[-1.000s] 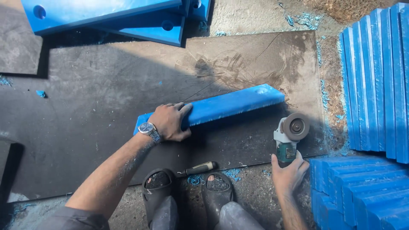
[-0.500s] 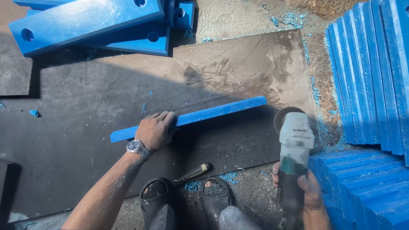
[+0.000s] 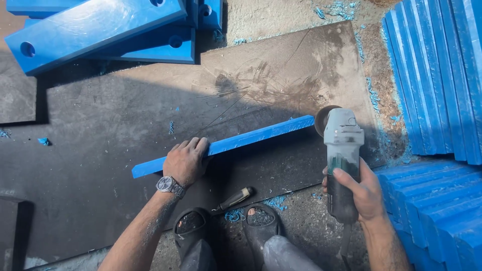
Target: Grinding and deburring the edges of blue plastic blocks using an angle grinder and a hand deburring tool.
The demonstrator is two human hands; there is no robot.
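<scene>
Since 0.5 s ago, angle grinder [image 3: 343,160] has swung up so its disc end sits right at the right tip of the blue plastic strip [image 3: 241,141]; strip itself looks turned more onto its edge vs. 1 s ago, when its broad face showed.

Strip lies diagonally across the dark rubber mat [image 3: 100,130], low end left, high end right. Left hand [image 3: 187,161] presses down on the strip near its left end, fingers curled over the top edge, wristwatch [image 3: 165,184] just behind. Right hand [image 3: 362,193] is wrapped tight round the grinder's dark-green body, well right of the strip's middle, just below its right tip. Hands well apart, each clamped on its own thing.

Rel. to the strip: screwdriver w/ black handle [image 3: 235,198] lies below it on the mat edge, just beside the person's two black sandals [image 3: 226,226]. Stack of thick blue slabs w/ holes [image 3: 110,27] is up-left, beyond the mat. Row of blue boards on edge [image 3: 437,75] stands to the right; more stacked blue boards [image 3: 432,200] lower right. Blue shavings scattered about. No containers visible.
</scene>
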